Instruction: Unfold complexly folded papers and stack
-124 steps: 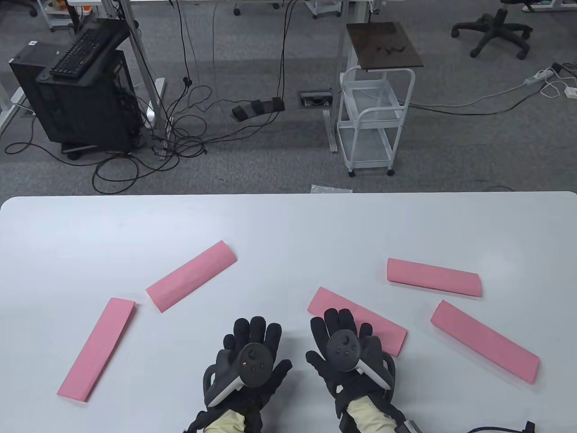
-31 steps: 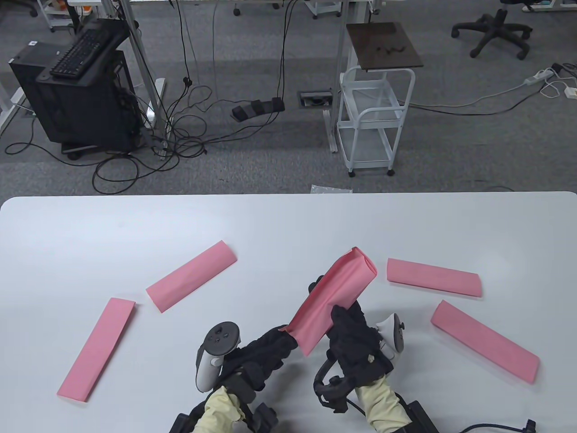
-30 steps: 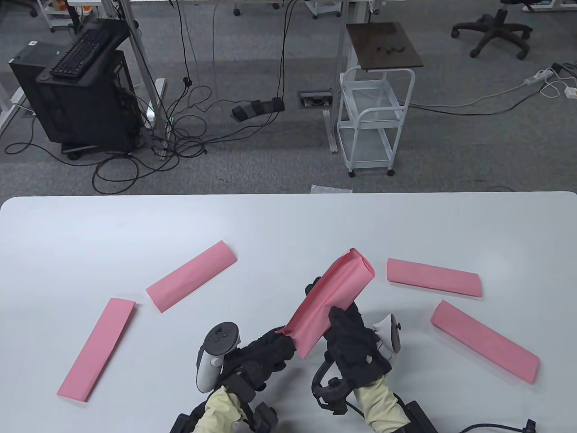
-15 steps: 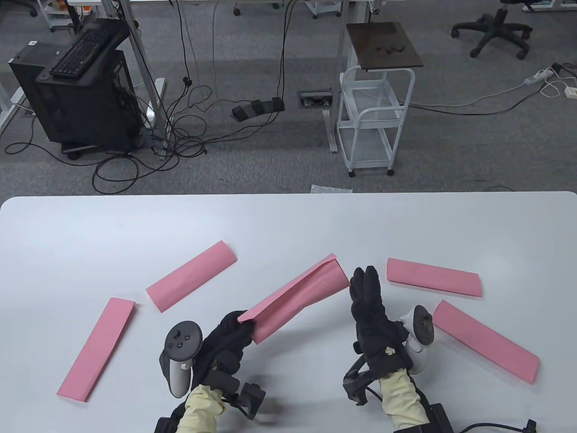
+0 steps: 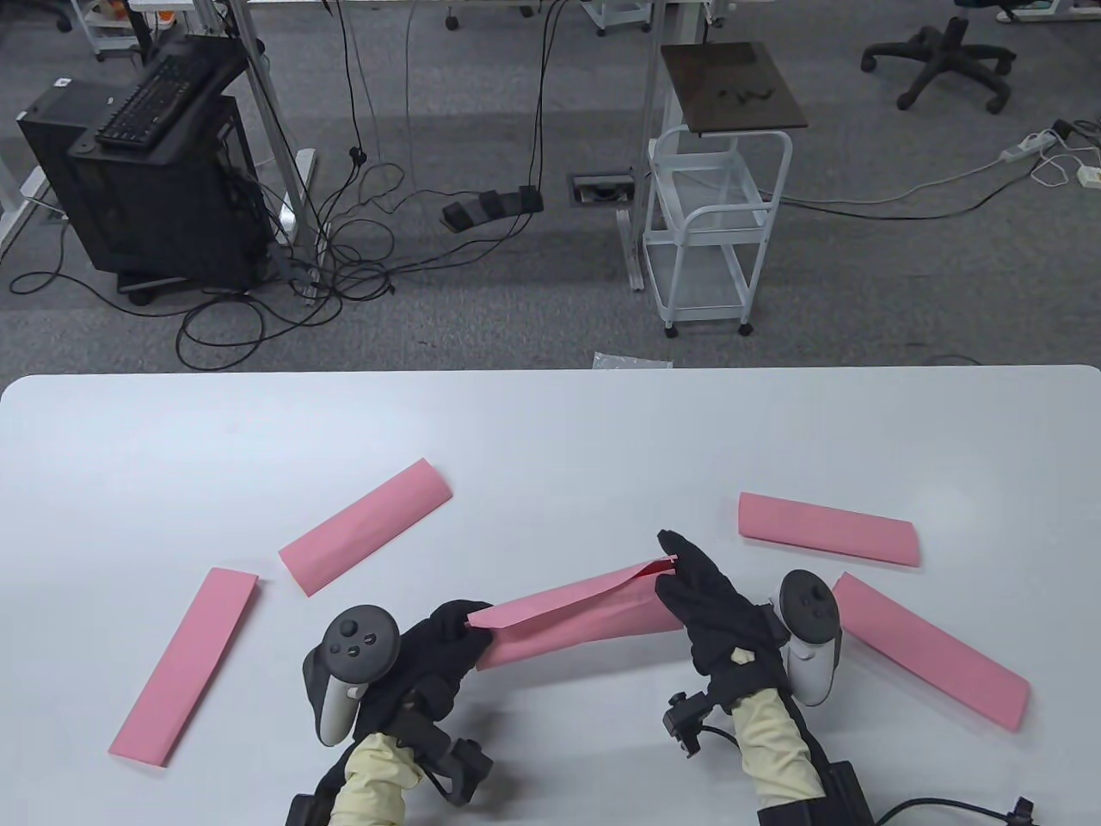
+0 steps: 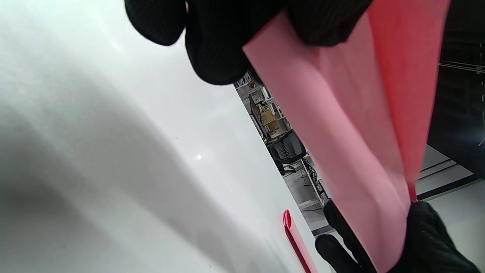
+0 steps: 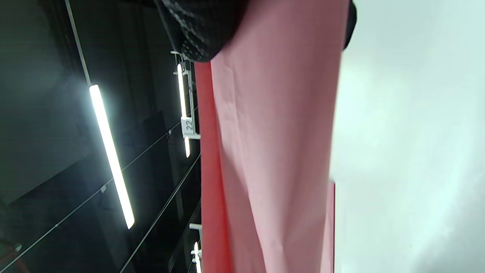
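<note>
A pink folded paper (image 5: pixel 576 615) is held above the white table (image 5: pixel 550 430), running left to right between my hands. My left hand (image 5: pixel 452 632) grips its left end. My right hand (image 5: pixel 688 594) grips its right end, where the top layer gapes open. The paper fills the left wrist view (image 6: pixel 341 125) and the right wrist view (image 7: pixel 276 151), with gloved fingers on it at the top edge. Other pink folded papers lie flat: one at far left (image 5: pixel 185 667), one at centre left (image 5: pixel 365 525), one at upper right (image 5: pixel 827 528), one at lower right (image 5: pixel 933 654).
Beyond the table's far edge are grey carpet, a white trolley (image 5: pixel 718 228), a black computer stand with keyboard (image 5: pixel 146 163) and floor cables. The lower-right paper lies just right of my right hand's tracker (image 5: pixel 808 619).
The held paper has swung down from a steep tilt to nearly level. My right hand has gone from open beside it to gripping its right end. My left hand still grips the left end.
</note>
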`<state>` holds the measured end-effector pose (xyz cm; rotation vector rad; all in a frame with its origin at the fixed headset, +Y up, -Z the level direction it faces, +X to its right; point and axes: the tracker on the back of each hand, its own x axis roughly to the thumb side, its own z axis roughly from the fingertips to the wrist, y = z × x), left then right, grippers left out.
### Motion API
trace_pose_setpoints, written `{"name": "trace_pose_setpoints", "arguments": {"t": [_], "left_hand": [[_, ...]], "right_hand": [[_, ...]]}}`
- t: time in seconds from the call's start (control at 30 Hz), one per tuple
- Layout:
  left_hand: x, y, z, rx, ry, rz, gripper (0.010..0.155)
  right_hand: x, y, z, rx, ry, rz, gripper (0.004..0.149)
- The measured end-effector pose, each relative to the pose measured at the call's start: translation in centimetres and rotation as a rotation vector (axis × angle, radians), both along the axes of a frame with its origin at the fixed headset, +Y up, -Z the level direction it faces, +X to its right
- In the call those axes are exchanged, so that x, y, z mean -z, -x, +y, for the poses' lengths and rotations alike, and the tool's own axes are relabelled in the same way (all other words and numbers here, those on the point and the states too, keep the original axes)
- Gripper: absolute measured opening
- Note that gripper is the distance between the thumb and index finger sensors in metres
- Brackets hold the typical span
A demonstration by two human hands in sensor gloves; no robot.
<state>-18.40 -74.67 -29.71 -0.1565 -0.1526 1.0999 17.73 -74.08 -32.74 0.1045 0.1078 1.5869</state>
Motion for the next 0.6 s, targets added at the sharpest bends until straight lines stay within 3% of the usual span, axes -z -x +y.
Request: {"name": "trace_pose_setpoints", "arguments": {"t": [0.1, 0.27, 0.43, 0.53, 0.6], "left_hand": [[0.0, -0.2, 0.0, 0.026, -0.002, 0.001, 0.038], [-0.2, -0.3, 0.2, 0.126, -0.018, 0.069, 0.038], [-0.3, -0.2, 1.1, 0.348, -0.039, 0.08, 0.04], [-0.3, 0.0, 1.1, 0.309, 0.042, 0.06, 0.04], [-0.2, 0.3, 1.0, 0.282, 0.037, 0.06, 0.04]], "right_hand": [[0.0, -0.2, -0.2, 0.01, 0.014, 0.016, 0.039], [0.0, 0.0, -0.4, 0.077, 0.024, 0.002, 0.037], [0.1, 0.1, 0.0, 0.096, -0.007, 0.029, 0.036], [0.1, -0.1, 0.2, 0.059, -0.026, 0.024, 0.036], [0.1, 0.0, 0.3, 0.05, -0.041, 0.049, 0.036]]}}
